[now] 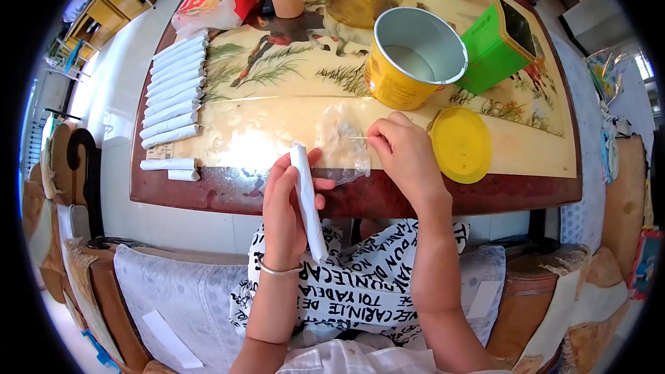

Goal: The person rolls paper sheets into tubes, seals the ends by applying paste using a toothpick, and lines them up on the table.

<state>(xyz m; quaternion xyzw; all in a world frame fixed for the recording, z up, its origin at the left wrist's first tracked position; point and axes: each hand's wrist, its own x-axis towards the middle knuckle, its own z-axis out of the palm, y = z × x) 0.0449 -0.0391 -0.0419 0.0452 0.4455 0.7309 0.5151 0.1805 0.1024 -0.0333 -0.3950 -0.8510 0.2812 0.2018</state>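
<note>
Yellow tin (402, 84) on table (485, 197), my landmark. Front-left of tin: left hand (279, 201) curled around white roll (307, 201), open plastic bag (352, 159) nearby. Just in front of tin: right hand (407, 157) pinching thin stick (355, 138) above bag. Far left of tin: many similar rolls (173, 90) lined up, seemingly done; held roll apparently unfinished.
</note>
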